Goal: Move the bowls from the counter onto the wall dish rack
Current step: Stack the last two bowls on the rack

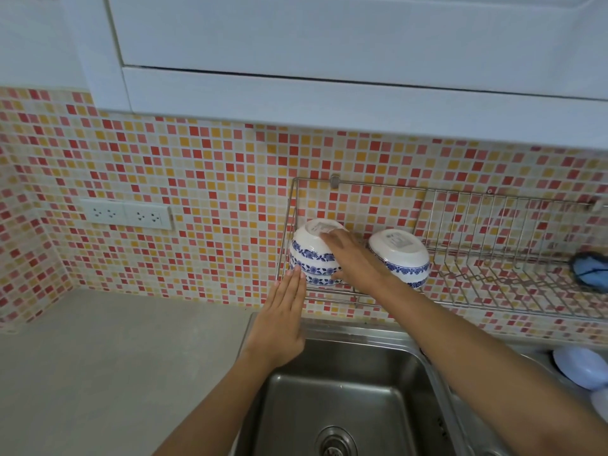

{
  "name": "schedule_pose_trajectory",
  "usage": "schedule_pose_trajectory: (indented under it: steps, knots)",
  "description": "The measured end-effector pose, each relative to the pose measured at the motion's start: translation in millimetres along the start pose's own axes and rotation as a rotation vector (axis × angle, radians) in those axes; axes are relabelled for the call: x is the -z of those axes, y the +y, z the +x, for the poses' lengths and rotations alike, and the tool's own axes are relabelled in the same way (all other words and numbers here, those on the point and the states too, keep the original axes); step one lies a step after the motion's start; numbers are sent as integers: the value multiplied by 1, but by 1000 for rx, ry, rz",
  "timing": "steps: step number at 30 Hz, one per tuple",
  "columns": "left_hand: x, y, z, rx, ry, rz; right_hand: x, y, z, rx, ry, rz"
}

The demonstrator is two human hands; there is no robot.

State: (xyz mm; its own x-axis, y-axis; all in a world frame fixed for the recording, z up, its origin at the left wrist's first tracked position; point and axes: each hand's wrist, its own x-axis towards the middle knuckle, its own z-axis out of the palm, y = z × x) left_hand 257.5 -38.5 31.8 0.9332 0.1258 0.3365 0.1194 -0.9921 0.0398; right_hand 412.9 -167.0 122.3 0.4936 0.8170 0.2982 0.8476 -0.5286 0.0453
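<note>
Upside-down, white bowls (314, 255), blue floral bands

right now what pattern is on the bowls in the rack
White bowls with blue floral bands, in the head view.

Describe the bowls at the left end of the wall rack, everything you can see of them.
The left bowls are a stack of white, glossy, ceramic-looking bowls with blue floral bands, turned upside down, foot ring and a pale label facing up. The stack sits tilted in the left corner of the wire rack, apart from a matching inverted bowl. The right hand rests on its top and right side; the left hand, flat and open, touches its lower left with fingertips.
</note>
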Motion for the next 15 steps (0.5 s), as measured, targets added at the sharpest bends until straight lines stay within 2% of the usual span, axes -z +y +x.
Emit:
schedule_pose_trajectory:
  steps: [6, 9, 12, 15]
  knots:
    - [-1, 0, 0, 0, -3, -13, -4, 1, -5, -28, 10, 56]
    - [5, 2, -1, 6, -11, -83, -8, 1, -11, -110, 32, 237]
    - [21, 7, 6, 31, 23, -245, -15, -6, -27, -267, 202, 484]
    - [39, 7, 32, 42, 95, -332, -25, -12, -34, -346, 273, 509]
